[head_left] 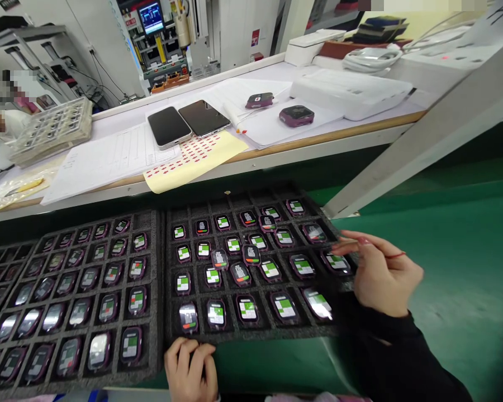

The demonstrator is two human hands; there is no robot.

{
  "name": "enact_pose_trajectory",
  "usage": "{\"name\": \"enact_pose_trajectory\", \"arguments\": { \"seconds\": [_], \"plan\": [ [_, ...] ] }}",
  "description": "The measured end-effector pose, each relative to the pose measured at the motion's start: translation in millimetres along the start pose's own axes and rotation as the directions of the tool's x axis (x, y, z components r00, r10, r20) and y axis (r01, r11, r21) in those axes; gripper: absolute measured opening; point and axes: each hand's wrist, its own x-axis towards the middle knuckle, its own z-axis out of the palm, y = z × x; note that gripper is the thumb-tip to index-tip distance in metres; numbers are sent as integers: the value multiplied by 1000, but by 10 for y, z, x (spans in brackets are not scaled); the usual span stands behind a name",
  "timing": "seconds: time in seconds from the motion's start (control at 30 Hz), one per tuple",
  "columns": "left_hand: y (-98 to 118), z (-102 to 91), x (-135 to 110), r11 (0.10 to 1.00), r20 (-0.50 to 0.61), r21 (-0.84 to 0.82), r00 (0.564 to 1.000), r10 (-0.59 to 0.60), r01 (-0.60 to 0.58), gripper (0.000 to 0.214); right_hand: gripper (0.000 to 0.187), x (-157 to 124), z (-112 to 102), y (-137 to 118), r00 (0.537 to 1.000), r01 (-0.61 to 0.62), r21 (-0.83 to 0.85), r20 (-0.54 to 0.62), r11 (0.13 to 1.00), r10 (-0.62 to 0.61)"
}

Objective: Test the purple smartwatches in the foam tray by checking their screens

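Note:
A black foam tray [167, 312] lies on the green belt, its cells filled with several small purple watch bodies with lit screens; a few watch bodies [251, 254] lie loose on top of the grid. My left hand [190, 368] grips the tray's near edge at its left corner, fingers curled over the foam. My right hand [379, 273] holds the tray's right edge, fingers bent around it beside a watch body [337, 261]. A second foam tray [151, 357] full of the same watch bodies sits right against it on the left.
Behind the trays runs a raised shelf [318, 142] with two phones [188, 124], a yellow sticker sheet [193, 162], papers, two purple watch bodies [297, 115], white boxes [352, 92] and a grey tray [50, 128]. A slanted metal bar [423, 139] crosses at right above the green belt [465, 268].

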Motion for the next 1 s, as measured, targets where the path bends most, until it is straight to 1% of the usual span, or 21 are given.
{"name": "enact_pose_trajectory", "arguments": {
  "seconds": [0.2, 0.53, 0.83, 1.0],
  "plan": [
    [7, 7, -4, 1000, -2, -17, 1000, -10, 10, 25, 18, -16, 9, -31, 1000, 8, 49, 10, 999, -8],
    [-17, -17, 12, 999, 13, 18, 1000, 28, -28, 24, 19, -19, 7, -40, 1000, -1, 31, 27, 1000, 0],
    [-6, -6, 10, 1000, 2, -1, 1000, 9, -9, 25, 19, -25, 16, -53, 1000, 9, 29, 24, 1000, -10],
    [-5, -12, 8, 1000, 20, 10, 1000, 11, -11, 24, 20, -21, 28, -79, 999, 1, 38, 38, 999, -3]
  ]
}}
